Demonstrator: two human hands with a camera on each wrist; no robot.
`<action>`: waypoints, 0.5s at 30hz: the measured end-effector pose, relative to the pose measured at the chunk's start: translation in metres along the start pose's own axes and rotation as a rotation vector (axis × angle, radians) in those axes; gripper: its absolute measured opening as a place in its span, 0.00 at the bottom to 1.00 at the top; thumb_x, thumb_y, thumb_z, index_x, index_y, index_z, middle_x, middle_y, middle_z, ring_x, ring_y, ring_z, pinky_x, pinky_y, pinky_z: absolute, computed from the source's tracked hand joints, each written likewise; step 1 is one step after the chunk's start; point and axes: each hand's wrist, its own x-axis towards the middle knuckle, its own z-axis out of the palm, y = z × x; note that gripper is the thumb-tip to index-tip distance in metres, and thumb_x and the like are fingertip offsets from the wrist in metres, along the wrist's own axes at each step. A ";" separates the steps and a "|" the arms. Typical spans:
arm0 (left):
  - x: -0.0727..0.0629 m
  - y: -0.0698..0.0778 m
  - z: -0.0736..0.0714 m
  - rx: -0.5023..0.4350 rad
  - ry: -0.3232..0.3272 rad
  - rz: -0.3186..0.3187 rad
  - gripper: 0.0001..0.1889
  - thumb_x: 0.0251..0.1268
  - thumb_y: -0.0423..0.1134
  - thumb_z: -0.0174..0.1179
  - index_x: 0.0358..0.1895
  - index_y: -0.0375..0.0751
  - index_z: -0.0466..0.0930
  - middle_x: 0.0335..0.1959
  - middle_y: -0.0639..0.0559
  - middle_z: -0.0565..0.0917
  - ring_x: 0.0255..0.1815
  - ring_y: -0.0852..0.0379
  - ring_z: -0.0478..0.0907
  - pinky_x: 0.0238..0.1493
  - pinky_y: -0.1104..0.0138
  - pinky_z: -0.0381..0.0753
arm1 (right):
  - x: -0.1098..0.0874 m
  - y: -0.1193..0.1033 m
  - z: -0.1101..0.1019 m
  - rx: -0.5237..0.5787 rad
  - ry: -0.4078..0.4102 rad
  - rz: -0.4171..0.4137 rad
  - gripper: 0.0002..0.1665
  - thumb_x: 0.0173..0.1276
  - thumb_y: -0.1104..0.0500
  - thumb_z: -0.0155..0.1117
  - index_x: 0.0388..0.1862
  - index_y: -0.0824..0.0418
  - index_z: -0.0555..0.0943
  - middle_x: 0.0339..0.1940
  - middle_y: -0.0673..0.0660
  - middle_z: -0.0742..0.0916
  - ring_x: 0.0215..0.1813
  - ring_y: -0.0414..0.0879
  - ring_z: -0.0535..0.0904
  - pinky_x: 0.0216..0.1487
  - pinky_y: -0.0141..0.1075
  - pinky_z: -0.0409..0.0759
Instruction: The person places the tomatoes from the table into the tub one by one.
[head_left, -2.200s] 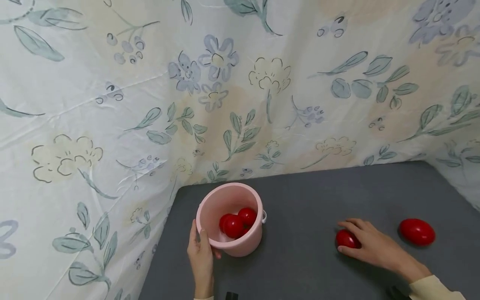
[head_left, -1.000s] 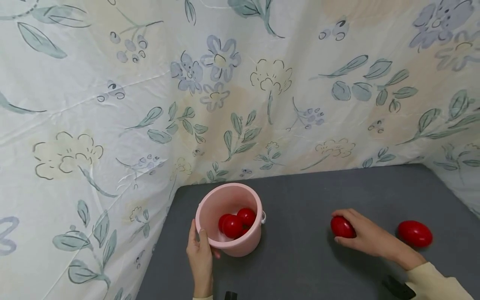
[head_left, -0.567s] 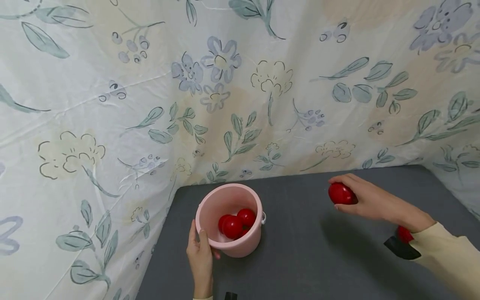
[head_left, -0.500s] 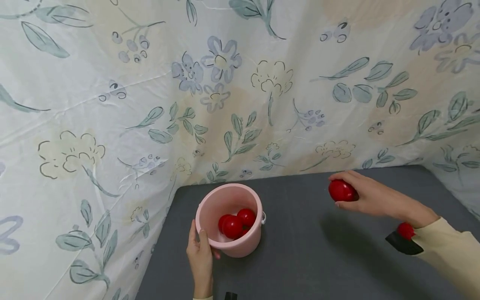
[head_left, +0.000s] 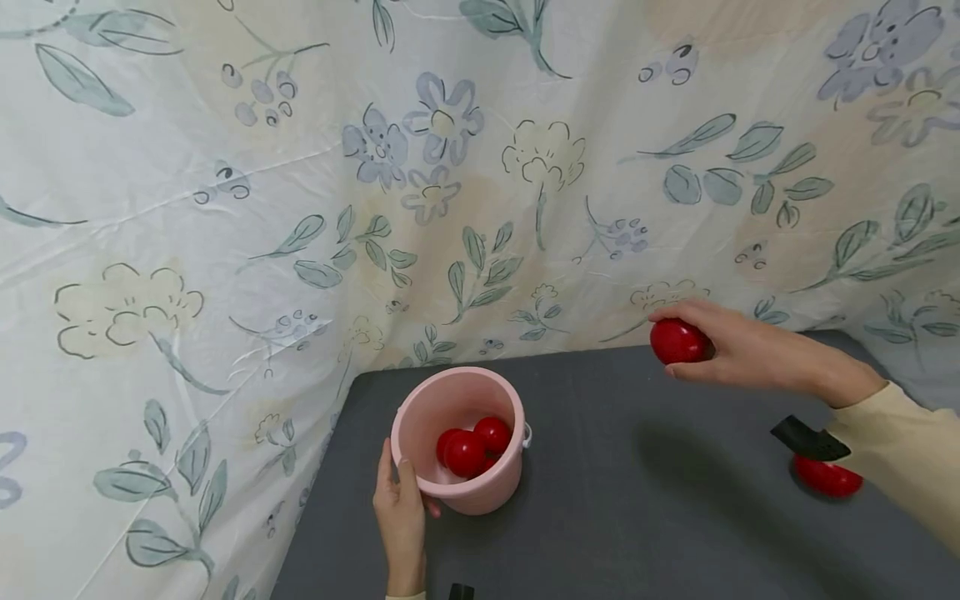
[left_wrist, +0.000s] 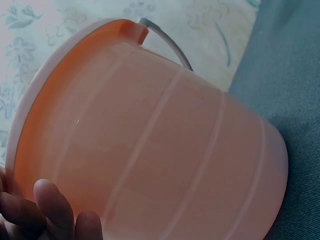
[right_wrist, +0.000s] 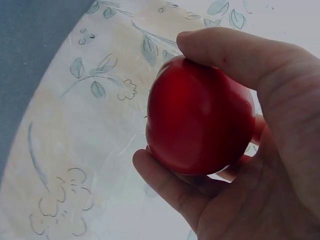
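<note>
A pink bucket (head_left: 480,496) stands at the left of the grey table, with several red tomatoes (head_left: 465,453) inside it. My left hand (head_left: 401,508) grips the bucket's near left rim; in the left wrist view its fingers (left_wrist: 52,205) lie against the outer wall under the rim. My right hand (head_left: 738,346) holds a glossy red tomato (head_left: 678,342) in the air above the table, well to the right of the bucket. In the right wrist view, the thumb and fingers wrap this smooth, lobed tomato (right_wrist: 200,117), and its far side is hidden.
Another red tomato (head_left: 828,477) lies on the right of the grey table (head_left: 585,517), partly covered by the black strap piece (head_left: 810,439) at my right sleeve. A floral cloth (head_left: 450,275) hangs behind the table and down its sides. The bucket's handle (left_wrist: 172,42) hangs at its side.
My right hand has picked the tomato up off the table and lifted it higher, drifting slightly left. My left hand and the bucket have stayed in place.
</note>
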 end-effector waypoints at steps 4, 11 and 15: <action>0.000 0.001 -0.001 0.004 -0.004 -0.001 0.28 0.80 0.41 0.49 0.79 0.45 0.60 0.08 0.52 0.74 0.05 0.56 0.71 0.12 0.65 0.71 | 0.006 -0.005 -0.005 -0.020 0.025 -0.032 0.44 0.58 0.51 0.79 0.70 0.55 0.68 0.63 0.60 0.76 0.58 0.58 0.76 0.39 0.38 0.87; -0.001 0.000 -0.002 0.007 -0.005 0.002 0.28 0.80 0.41 0.49 0.79 0.44 0.60 0.08 0.47 0.74 0.05 0.56 0.71 0.12 0.66 0.71 | 0.017 -0.014 -0.004 -0.060 0.046 -0.063 0.43 0.58 0.50 0.79 0.70 0.56 0.70 0.63 0.59 0.77 0.59 0.56 0.75 0.41 0.40 0.88; -0.002 0.000 -0.001 0.009 -0.008 0.002 0.28 0.80 0.40 0.49 0.79 0.44 0.60 0.08 0.50 0.74 0.05 0.57 0.70 0.12 0.66 0.71 | 0.026 -0.020 0.005 -0.088 0.038 -0.117 0.41 0.58 0.51 0.79 0.68 0.56 0.71 0.63 0.59 0.78 0.60 0.56 0.75 0.42 0.42 0.88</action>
